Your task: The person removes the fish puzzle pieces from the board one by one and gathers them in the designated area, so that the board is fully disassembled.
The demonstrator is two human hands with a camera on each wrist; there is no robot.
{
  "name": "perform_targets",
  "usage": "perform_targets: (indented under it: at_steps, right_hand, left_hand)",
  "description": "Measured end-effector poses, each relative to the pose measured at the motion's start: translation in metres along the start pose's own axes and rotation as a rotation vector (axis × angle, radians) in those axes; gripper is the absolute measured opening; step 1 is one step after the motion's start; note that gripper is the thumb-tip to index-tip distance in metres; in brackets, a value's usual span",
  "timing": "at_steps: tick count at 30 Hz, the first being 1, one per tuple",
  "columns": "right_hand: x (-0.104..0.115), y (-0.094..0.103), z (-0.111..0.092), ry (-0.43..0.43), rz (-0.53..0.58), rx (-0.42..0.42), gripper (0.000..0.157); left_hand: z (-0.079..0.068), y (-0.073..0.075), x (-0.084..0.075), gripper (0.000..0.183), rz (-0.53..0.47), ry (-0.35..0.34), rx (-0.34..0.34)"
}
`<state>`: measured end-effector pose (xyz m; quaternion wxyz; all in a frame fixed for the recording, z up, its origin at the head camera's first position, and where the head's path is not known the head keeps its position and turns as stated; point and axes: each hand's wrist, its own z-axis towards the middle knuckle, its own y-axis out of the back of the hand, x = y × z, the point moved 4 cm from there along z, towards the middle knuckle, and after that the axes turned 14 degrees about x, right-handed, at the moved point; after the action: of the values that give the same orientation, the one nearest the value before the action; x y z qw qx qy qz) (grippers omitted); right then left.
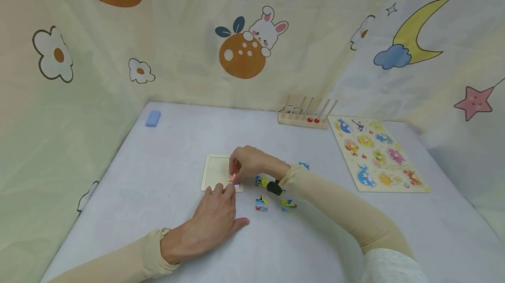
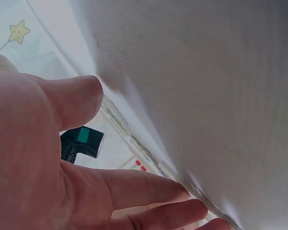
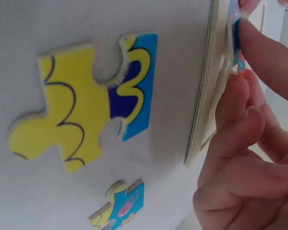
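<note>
A pale wooden puzzle tray (image 1: pixel 210 173) lies on the white-covered table. My right hand (image 1: pixel 248 161) is over its right side, pinching a jigsaw piece (image 3: pixel 236 40) between thumb and finger at the tray's edge. The piece shows blue, with some pink and red; most of it is hidden by the fingers. My left hand (image 1: pixel 211 215) lies palm down, fingers extended, fingertips at the tray's near edge and thumb spread to the right. Right of the tray lie loose jigsaw pieces, among them a yellow and blue one (image 3: pixel 74 110) and a smaller one with a pink figure (image 3: pixel 127 206).
More loose pieces (image 1: pixel 287 204) lie beneath and near my right forearm. A wooden peg stand (image 1: pixel 301 121) with red beads is at the back. An animal knob puzzle board (image 1: pixel 376 156) lies at the right, and a blue block (image 1: pixel 153 118) at the far left.
</note>
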<state>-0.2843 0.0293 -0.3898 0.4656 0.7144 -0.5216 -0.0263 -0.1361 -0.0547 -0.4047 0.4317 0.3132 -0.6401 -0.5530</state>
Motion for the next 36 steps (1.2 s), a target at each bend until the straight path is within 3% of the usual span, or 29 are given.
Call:
perform_targets:
  at_steps: [7,20,28,36]
  right_hand:
    - [0.000,0.002,-0.004,0.050,-0.002,0.004,0.011]
    - [-0.013,0.018,-0.015,0.024,0.026,-0.028,0.010]
    - [-0.045,0.026,-0.052,-0.065,0.086,-0.043,0.011]
    - [-0.092,0.009,-0.104,-0.093,0.156,-0.023,0.008]
  left_hand:
    - [0.000,0.001,0.000,0.079,-0.015,-0.003,0.012]
    - [0.000,0.001,0.000,0.075,-0.009,0.002,-0.003]
    - [0.000,0.002,-0.001,0.075,-0.021,0.002,0.005]
    - [0.000,0.002,-0.002,0.075,-0.026,0.007,0.033]
